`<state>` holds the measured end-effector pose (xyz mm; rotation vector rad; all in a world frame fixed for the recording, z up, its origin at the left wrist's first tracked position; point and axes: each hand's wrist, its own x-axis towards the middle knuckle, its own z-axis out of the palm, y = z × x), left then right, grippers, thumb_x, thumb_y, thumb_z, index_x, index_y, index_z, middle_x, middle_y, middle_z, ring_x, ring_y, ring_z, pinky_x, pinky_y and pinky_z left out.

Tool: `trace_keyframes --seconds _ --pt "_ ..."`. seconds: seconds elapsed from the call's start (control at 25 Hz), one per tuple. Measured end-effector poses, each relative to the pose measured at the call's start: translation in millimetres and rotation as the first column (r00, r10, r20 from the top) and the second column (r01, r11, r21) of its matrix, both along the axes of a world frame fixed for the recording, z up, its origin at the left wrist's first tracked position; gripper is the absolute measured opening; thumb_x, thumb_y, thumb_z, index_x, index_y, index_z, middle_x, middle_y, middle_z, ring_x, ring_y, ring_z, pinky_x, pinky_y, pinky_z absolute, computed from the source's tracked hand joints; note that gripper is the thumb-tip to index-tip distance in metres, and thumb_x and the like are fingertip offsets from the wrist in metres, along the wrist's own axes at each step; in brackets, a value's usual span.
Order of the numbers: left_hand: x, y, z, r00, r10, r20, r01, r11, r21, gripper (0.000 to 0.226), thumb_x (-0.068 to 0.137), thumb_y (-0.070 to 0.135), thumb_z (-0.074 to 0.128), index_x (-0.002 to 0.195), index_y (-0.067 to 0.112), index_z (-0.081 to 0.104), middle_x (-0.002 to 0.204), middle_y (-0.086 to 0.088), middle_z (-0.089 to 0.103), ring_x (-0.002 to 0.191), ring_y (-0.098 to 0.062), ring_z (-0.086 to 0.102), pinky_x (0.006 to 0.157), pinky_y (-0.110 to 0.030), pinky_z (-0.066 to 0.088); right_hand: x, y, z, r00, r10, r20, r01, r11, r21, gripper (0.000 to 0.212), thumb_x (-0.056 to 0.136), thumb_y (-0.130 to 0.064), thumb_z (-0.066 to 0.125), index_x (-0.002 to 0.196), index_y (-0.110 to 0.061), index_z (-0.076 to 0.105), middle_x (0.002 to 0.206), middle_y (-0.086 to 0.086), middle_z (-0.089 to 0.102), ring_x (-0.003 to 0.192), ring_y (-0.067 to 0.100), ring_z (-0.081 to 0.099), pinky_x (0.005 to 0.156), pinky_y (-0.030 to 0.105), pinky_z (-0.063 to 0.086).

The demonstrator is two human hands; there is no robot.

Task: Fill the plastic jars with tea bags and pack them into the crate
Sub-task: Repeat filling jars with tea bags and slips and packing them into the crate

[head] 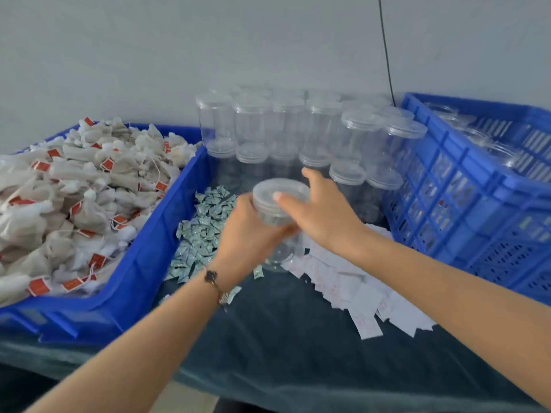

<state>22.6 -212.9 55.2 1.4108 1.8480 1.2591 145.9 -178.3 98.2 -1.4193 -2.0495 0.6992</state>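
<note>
Fingers (278, 196) of the right hand (325, 213) curl over the lid (275, 189), likely to unscrew it, while the left hand (247, 234) grips the empty jar (275, 234) at counter (283, 338) centre; tea bags (74, 189) at nine o'clock, crate (477, 204) at three.

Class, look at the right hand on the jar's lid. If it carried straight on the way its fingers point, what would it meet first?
Probably the stacked empty jars just behind. The right hand points up and leftward over the lid; depth is unclear.
</note>
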Motion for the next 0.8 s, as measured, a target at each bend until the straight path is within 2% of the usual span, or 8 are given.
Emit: trace_keyframes --seconds 0.12,0.2,0.32,0.4,0.52,0.6,0.72,0.8 --pt "18 -13 -46 0.999 -0.002 -0.048 0.000 0.999 -0.039 0.061 0.057 0.039 0.084 0.099 0.025 0.042 0.089 0.012 0.057 0.073 0.000 0.057 0.055 -0.025 0.047 -1 -6 -24 0.907 0.129 0.402 -0.107 0.991 -0.078 0.088 0.075 -0.076 0.047 0.147 -0.032 0.020 0.148 0.009 0.033 0.131 0.031 0.038 0.090 0.038 0.039" --pt "18 -15 -67 1.000 0.019 0.025 -0.019 1.000 0.001 0.052 0.052 0.031 0.087 0.087 0.023 0.050 0.083 0.004 0.063 0.071 -0.015 0.064 0.056 -0.037 0.053 -5 -8 -39 0.830 0.144 0.538 -0.139 0.989 -0.052 0.088 0.073 -0.081 0.043 0.146 -0.036 0.021 0.145 0.010 0.031 0.130 0.034 0.036 0.089 0.042 0.039" --pt "14 -17 -85 0.982 0.013 0.186 -0.014 1.000 0.006 0.067 0.046 0.032 0.086 0.103 0.017 0.054 0.097 -0.003 0.066 0.083 -0.017 0.066 0.063 -0.035 0.056 -13 -7 -51 0.802 0.119 0.585 -0.197 0.978 0.071 0.082 0.071 -0.080 0.046 0.138 -0.034 0.035 0.131 0.005 0.038 0.121 0.031 0.038 0.084 0.039 0.038" --pt "12 -17 -90 0.988 -0.008 0.154 0.014 0.999 -0.042 0.080 0.043 0.048 0.080 0.113 0.034 0.043 0.105 0.013 0.062 0.090 0.002 0.061 0.069 -0.018 0.050 -16 -5 -51 0.798 0.141 0.585 -0.248 0.963 0.106 0.079 0.069 -0.077 0.050 0.133 -0.032 0.041 0.123 0.000 0.042 0.115 0.027 0.041 0.079 0.037 0.038" --pt "4 -15 -92 0.998 -0.027 0.060 0.030 0.998 -0.057 0.077 0.038 0.064 0.073 0.105 0.044 0.041 0.100 0.021 0.062 0.089 0.006 0.059 0.069 -0.015 0.045 -12 7 -42 0.783 0.281 0.556 -0.354 0.935 0.026 0.074 0.066 -0.069 0.062 0.131 -0.038 0.045 0.113 -0.006 0.044 0.111 0.020 0.044 0.081 0.033 0.041" --pt "0 -15 -95 0.992 -0.071 0.102 0.073 0.997 -0.017 0.077 0.040 0.060 0.078 0.108 0.042 0.048 0.100 0.021 0.064 0.090 0.010 0.059 0.072 -0.010 0.044 -6 15 -28 0.675 0.501 0.542 -0.510 0.847 -0.148 0.073 0.070 -0.048 0.073 0.135 -0.046 0.041 0.131 -0.007 0.040 0.123 0.017 0.037 0.097 0.034 0.037" --pt "-1 -17 -101 0.988 -0.067 0.137 0.061 0.997 0.044 0.076 0.041 0.056 0.081 0.109 0.041 0.052 0.100 0.025 0.064 0.094 0.015 0.057 0.074 -0.002 0.041 -8 24 -1 0.457 0.728 0.511 -0.654 0.665 -0.362 0.075 0.074 -0.011 0.068 0.136 -0.045 0.042 0.156 -0.012 0.016 0.142 0.008 0.003 0.117 0.039 0.013" --pt "0 -14 -102 0.981 -0.088 0.174 0.081 0.996 0.047 0.078 0.043 0.054 0.081 0.112 0.038 0.051 0.102 0.018 0.066 0.097 0.007 0.060 0.081 -0.013 0.048 -18 19 4 0.527 0.651 0.546 -0.603 0.739 -0.300 0.061 0.081 -0.033 0.063 0.136 -0.043 0.040 0.156 -0.006 0.018 0.141 0.008 0.003 0.115 0.038 0.011"
